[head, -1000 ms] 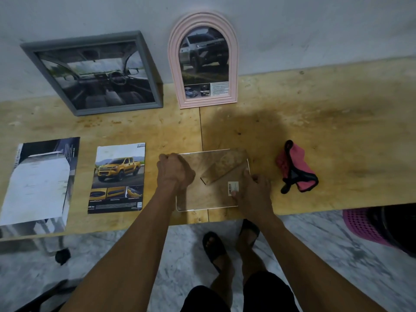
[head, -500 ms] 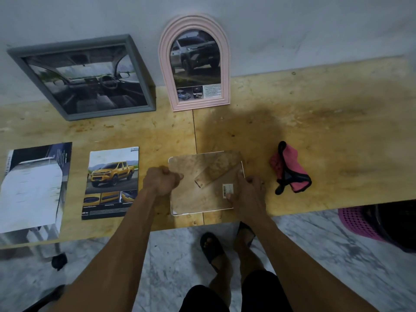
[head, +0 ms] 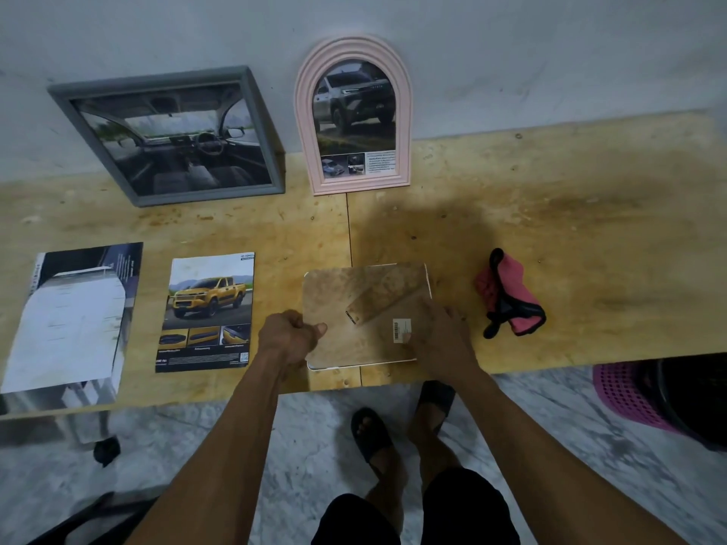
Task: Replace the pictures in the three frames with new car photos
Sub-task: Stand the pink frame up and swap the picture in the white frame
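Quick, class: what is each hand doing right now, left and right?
Left hand: fingers curled, gripping the left edge of the face-down frame.
Right hand: resting on the frame's right side by the barcode sticker; grip cannot be told.

Looks like a home utility/work corner, not a proper shop: rough stained plywood bench (head: 550, 230) butted against a scuffed bare painted wall (head: 511, 53), marble-pattern tile floor (head: 196, 466), pink plastic basket (head: 625, 395) under the bench, person in open sandals (head: 369, 434).
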